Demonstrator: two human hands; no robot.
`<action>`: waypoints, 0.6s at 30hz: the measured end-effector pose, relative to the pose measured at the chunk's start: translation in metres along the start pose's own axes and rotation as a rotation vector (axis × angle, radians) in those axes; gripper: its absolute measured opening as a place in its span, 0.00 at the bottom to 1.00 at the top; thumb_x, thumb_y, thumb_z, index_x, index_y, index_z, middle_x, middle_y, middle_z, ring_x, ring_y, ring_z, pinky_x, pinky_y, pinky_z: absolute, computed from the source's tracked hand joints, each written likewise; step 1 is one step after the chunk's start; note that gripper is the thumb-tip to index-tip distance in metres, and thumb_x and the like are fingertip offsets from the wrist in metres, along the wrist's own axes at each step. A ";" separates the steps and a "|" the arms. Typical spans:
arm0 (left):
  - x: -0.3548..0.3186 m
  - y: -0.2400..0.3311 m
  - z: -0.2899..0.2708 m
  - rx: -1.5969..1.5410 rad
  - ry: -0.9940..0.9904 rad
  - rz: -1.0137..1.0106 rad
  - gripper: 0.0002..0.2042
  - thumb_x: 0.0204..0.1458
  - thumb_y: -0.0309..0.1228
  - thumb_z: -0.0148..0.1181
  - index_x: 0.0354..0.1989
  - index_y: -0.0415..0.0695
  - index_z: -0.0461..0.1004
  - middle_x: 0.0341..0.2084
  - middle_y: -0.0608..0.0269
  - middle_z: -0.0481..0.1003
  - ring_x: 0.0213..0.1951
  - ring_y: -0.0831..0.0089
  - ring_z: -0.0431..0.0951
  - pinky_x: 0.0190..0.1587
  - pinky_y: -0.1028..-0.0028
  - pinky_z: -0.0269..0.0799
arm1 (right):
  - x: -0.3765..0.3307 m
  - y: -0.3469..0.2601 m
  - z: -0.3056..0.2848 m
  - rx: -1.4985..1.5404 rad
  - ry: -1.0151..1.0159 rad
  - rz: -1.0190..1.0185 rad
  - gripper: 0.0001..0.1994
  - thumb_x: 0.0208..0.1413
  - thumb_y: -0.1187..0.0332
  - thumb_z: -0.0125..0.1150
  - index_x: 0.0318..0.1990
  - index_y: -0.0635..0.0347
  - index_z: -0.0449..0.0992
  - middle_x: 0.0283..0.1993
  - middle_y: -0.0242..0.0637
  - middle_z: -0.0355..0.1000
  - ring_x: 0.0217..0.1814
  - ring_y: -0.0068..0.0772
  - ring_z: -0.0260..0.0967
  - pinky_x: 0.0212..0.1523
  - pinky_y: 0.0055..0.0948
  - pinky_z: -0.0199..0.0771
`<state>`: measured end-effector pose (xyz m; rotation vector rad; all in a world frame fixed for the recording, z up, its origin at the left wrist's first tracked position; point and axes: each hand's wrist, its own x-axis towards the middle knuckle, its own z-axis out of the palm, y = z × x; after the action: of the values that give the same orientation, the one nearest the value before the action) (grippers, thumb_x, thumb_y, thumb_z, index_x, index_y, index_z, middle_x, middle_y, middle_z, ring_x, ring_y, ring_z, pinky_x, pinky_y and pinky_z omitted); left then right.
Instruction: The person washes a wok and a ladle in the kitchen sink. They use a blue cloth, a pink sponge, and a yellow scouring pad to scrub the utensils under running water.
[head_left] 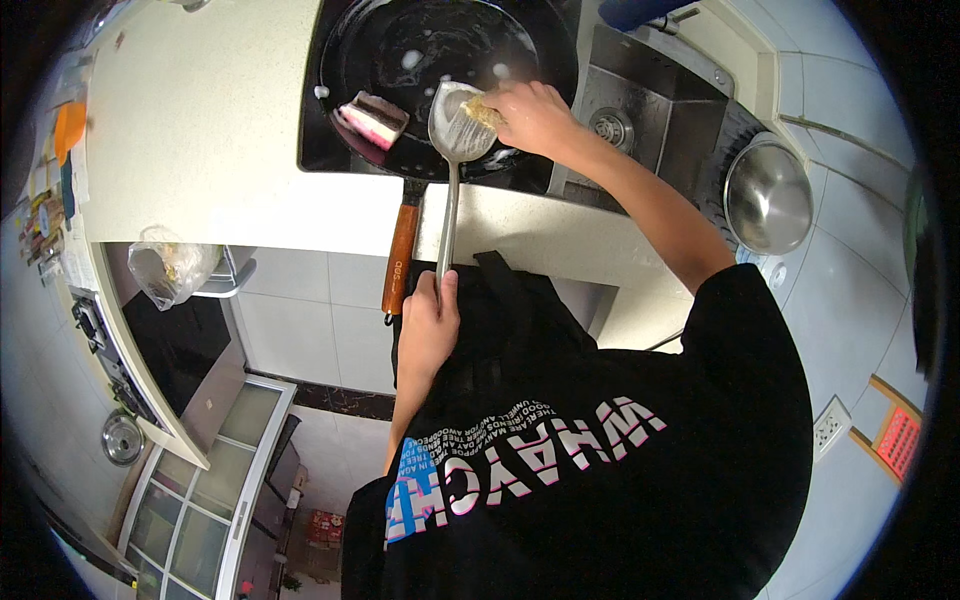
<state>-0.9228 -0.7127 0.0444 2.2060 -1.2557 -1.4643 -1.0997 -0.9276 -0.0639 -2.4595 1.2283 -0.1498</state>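
Observation:
My left hand (428, 330) is closed round the handle of a metal spatula (452, 190) with a slotted head, held out over a black frying pan (430, 50). In my right hand (530, 118) is a yellowish scouring pad (484, 110), pressed against the spatula's head. White foam clings to the metal and dots the pan. A pink, white and dark sponge (375, 120) rests in the pan, left of the spatula. The pan's wooden handle (400, 258) sticks out over the counter edge, beside my left hand.
A steel sink (640, 115) with a drain lies to the right, with a tap (670, 20) behind it. A metal bowl (768, 197) stands at its far right. Pale countertop (200, 120) stretches left. A clear plastic bag (172, 265) hangs by the counter's left corner.

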 end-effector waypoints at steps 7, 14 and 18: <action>0.002 -0.008 0.007 -0.008 -0.045 -0.014 0.20 0.63 0.42 0.41 0.26 0.35 0.63 0.15 0.45 0.66 0.20 0.50 0.66 0.25 0.59 0.62 | 0.007 -0.012 -0.003 -0.096 -0.262 0.003 0.09 0.41 0.74 0.57 0.32 0.57 0.79 0.34 0.45 0.75 0.31 0.40 0.76 0.31 0.38 0.79; 0.004 -0.010 0.009 0.017 -0.048 0.023 0.22 0.63 0.43 0.40 0.26 0.36 0.64 0.14 0.51 0.65 0.17 0.58 0.66 0.24 0.63 0.63 | -0.011 -0.024 0.009 -0.086 -0.265 -0.346 0.10 0.40 0.74 0.60 0.34 0.59 0.78 0.40 0.44 0.73 0.35 0.44 0.74 0.38 0.37 0.77; 0.004 -0.016 0.008 -0.024 -0.011 -0.027 0.22 0.63 0.44 0.40 0.25 0.37 0.64 0.13 0.58 0.65 0.16 0.66 0.65 0.21 0.66 0.61 | 0.023 0.012 -0.010 -0.174 -0.068 -0.031 0.16 0.44 0.69 0.60 0.45 0.53 0.76 0.42 0.38 0.72 0.41 0.42 0.73 0.41 0.37 0.75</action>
<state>-0.9204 -0.7040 0.0287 2.2115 -1.2094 -1.4955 -1.0968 -0.9553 -0.0607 -2.6093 1.2206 0.0334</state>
